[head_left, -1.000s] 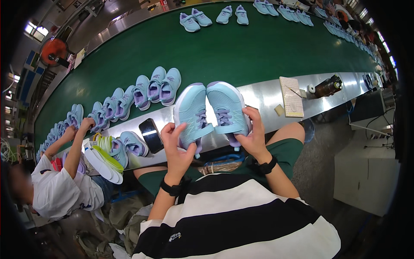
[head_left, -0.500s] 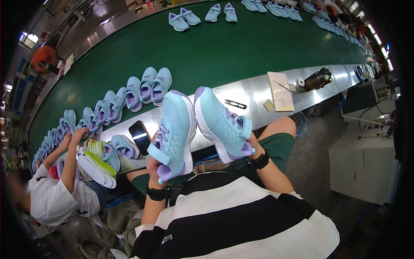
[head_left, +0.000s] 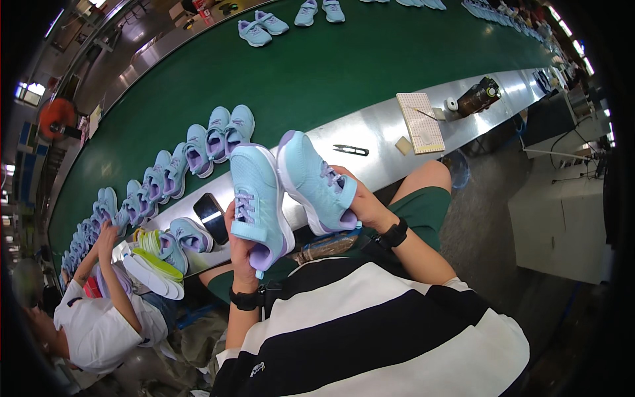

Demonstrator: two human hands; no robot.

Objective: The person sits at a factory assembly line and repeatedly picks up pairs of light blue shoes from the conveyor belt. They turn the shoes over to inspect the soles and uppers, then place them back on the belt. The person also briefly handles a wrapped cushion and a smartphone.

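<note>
Two light blue sneakers with lilac trim are held up in front of me, toes pointing away and close together. Around the heel of the left sneaker (head_left: 254,198) wraps my left hand (head_left: 239,248), its fingers partly hidden behind the shoe. My right hand (head_left: 367,204) grips the right sneaker (head_left: 317,178) from its outer side, near the strap and heel opening. Both shoes are tilted, so parts of their white soles face each other. Beyond them, a pair of black thread snips (head_left: 350,150) lies on the metal ledge (head_left: 317,142).
Rows of matching sneakers (head_left: 175,169) stand on the green belt (head_left: 317,73). A phone (head_left: 210,215), pink sheet pad (head_left: 421,122) and dark bottle (head_left: 477,97) rest along the ledge. At left, a co-worker (head_left: 109,324) reaches toward the shoes, beside stacked insoles (head_left: 155,272).
The two sneakers have shifted slightly left in view and turned a little, with my right hand now more visible on its shoe. The co-worker's hands have moved slightly left and lower.
</note>
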